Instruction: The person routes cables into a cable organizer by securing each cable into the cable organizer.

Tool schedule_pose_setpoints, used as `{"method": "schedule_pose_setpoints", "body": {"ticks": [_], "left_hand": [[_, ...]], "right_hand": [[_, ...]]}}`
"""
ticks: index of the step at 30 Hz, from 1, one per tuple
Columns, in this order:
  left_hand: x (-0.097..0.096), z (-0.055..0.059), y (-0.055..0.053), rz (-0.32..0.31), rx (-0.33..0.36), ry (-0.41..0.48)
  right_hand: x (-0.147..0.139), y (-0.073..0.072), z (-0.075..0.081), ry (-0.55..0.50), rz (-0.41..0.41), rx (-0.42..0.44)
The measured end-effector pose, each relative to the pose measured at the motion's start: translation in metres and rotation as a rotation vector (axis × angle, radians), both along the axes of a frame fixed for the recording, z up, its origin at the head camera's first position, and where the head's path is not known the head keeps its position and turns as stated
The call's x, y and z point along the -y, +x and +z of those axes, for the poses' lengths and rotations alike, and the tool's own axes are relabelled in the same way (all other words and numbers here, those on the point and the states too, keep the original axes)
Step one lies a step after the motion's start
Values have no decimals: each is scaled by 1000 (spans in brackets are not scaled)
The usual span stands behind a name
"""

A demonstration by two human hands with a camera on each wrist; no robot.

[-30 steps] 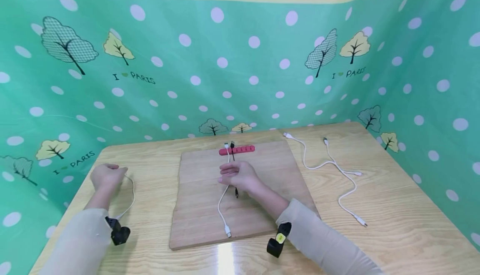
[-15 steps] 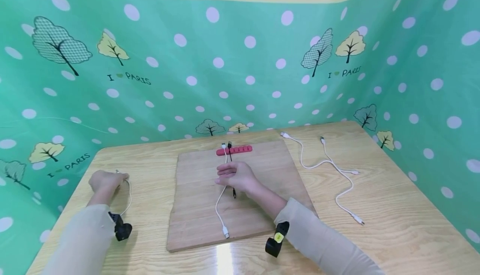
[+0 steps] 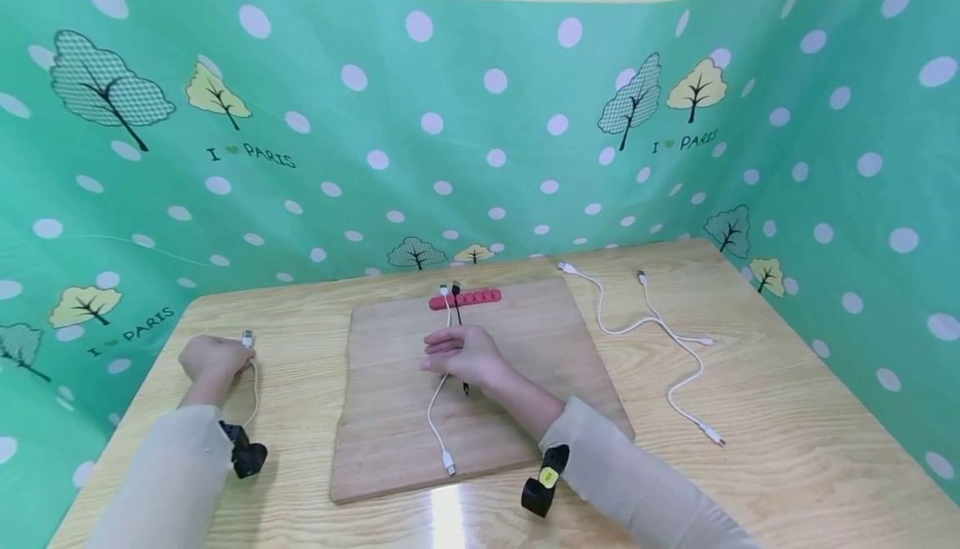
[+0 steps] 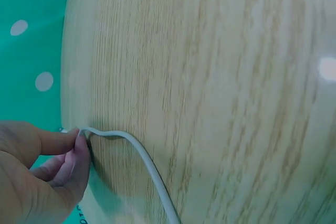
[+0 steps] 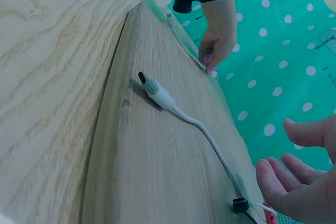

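Observation:
At the left of the table in the head view, my left hand (image 3: 212, 357) pinches a white USB cable (image 3: 256, 391) just below its plug (image 3: 247, 338), which sticks up past the fingers. The left wrist view shows thumb and fingertip meeting on that cable (image 4: 152, 169). My right hand (image 3: 467, 357) is over the wooden board (image 3: 525, 416) with relaxed fingers, holding nothing. Beneath it run a second white cable (image 3: 433, 416) and a short black cable (image 3: 459, 313), partly hidden by the hand. Their upper ends lie at a red cable holder (image 3: 480, 296) with several slots.
To the right of the board, two more white cables (image 3: 622, 332) (image 3: 690, 391) lie on the wooden table (image 3: 780, 382), crossing each other. A green dotted curtain (image 3: 480, 116) hangs behind the table and along its sides.
My left hand has turned slightly, and the cable's plug, hidden at first, now stands out beyond the fingers. The right hand stays nearly in place. The head view has shifted a little.

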State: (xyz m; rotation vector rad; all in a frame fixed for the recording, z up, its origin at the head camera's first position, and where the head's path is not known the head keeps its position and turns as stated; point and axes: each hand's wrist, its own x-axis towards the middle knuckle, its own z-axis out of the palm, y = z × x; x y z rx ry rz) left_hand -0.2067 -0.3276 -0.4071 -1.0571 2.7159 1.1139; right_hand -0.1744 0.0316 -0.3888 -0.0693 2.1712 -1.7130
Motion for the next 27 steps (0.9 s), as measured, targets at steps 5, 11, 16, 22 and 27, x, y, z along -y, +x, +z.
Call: {"method": "schedule_pose_setpoints", "body": {"ticks": [5, 11, 16, 22, 27], "left_hand": [[0, 2, -1, 61, -44, 165], [-3, 9, -1, -18, -43, 189], [-6, 12, 2, -105, -38, 191], [-12, 12, 6, -171, -50, 193], [-16, 15, 6, -205, -56, 175]], "right_hand": [[4, -1, -1, -9, 3, -17], [9, -1, -3, -20, -2, 4], [15, -1, -3, -35, -7, 27], [23, -2, -5, -58, -4, 56], [27, -2, -7, -56, -14, 56]]}}
